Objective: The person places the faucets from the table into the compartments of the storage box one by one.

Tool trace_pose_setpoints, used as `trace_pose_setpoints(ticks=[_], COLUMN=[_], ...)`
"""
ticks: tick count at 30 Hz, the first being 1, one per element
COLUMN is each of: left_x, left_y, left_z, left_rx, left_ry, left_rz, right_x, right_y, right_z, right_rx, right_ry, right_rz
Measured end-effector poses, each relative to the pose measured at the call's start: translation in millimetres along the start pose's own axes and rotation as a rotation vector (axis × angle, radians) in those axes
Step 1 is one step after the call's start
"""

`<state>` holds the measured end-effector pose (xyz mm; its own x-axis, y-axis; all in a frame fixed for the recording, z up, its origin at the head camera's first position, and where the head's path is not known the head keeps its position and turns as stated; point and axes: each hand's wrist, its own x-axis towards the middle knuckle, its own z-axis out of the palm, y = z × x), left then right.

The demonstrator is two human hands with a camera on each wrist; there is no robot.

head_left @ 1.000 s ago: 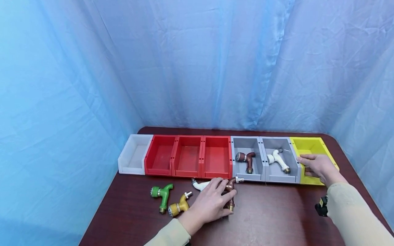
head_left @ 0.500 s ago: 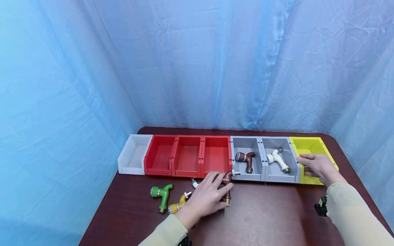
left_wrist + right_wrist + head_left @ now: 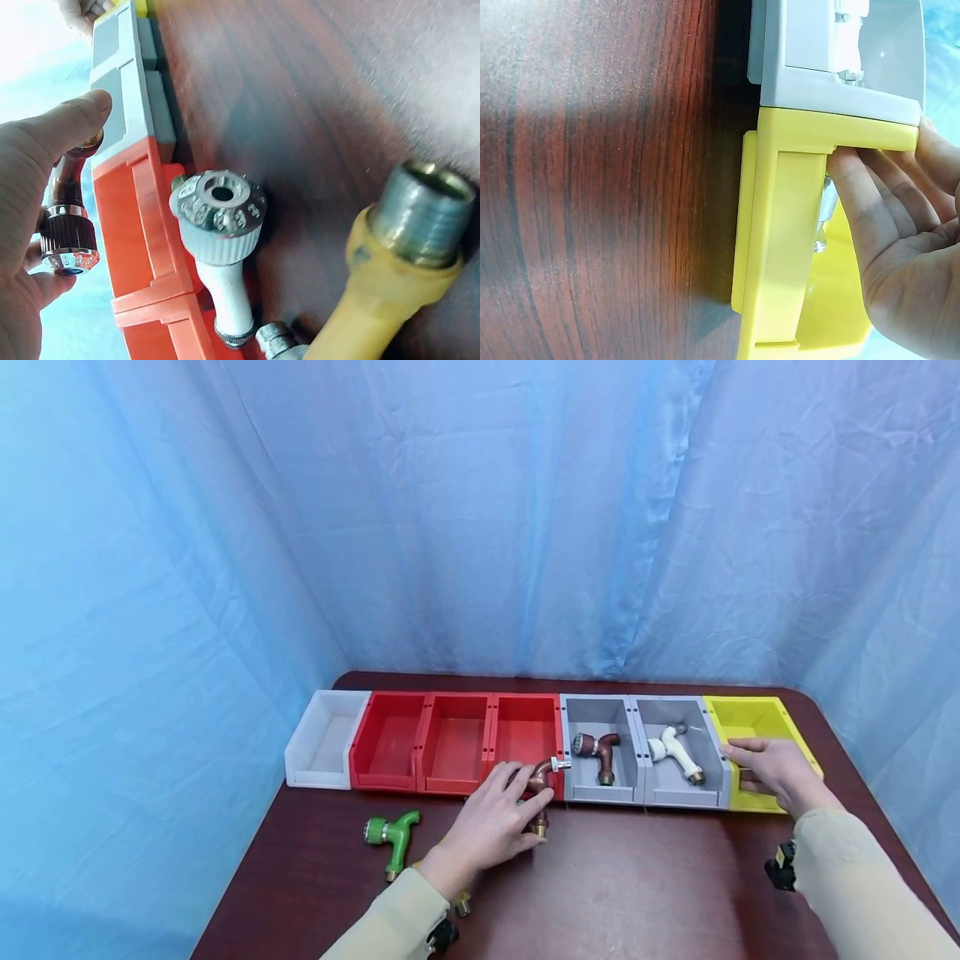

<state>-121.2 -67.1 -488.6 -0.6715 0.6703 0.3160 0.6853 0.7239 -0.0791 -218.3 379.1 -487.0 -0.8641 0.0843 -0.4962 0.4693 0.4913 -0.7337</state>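
My left hand (image 3: 498, 814) holds a brown faucet (image 3: 540, 777) by its body, with its chrome spout end and brass thread showing past the fingers. In the left wrist view that faucet (image 3: 67, 217) hangs clear of the table, thumb on one side and fingers on the other. Below it lie a white faucet (image 3: 229, 292) and a yellow faucet (image 3: 367, 300); in the head view my left hand and arm mostly cover them. My right hand (image 3: 776, 768) pinches the side wall where the yellow bin (image 3: 780, 247) meets a grey bin (image 3: 810, 90), fingers inside the yellow one.
A green faucet (image 3: 397, 839) lies on the table at left. The bin row continues with a white bin (image 3: 318, 777), several red bins (image 3: 457, 785) and grey bins. One grey bin holds a brown faucet (image 3: 603, 756), another a white faucet (image 3: 678, 752). Metal (image 3: 825, 206) shows inside the yellow bin.
My left hand has lifted the brown faucet and carried it left and forward toward the red bins. My right hand stays on the bin wall.
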Motion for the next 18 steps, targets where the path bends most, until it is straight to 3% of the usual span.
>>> trace_pose_setpoints(ticks=[18], left_x=[15.8], left_y=[-17.3], left_z=[5.5], left_rx=[0.027], left_ry=[0.024], left_rz=[-0.095], right_x=[-3.6], right_y=[1.5], right_z=[0.2], right_rx=[-0.018], right_ry=[-0.008], right_rz=[-0.010])
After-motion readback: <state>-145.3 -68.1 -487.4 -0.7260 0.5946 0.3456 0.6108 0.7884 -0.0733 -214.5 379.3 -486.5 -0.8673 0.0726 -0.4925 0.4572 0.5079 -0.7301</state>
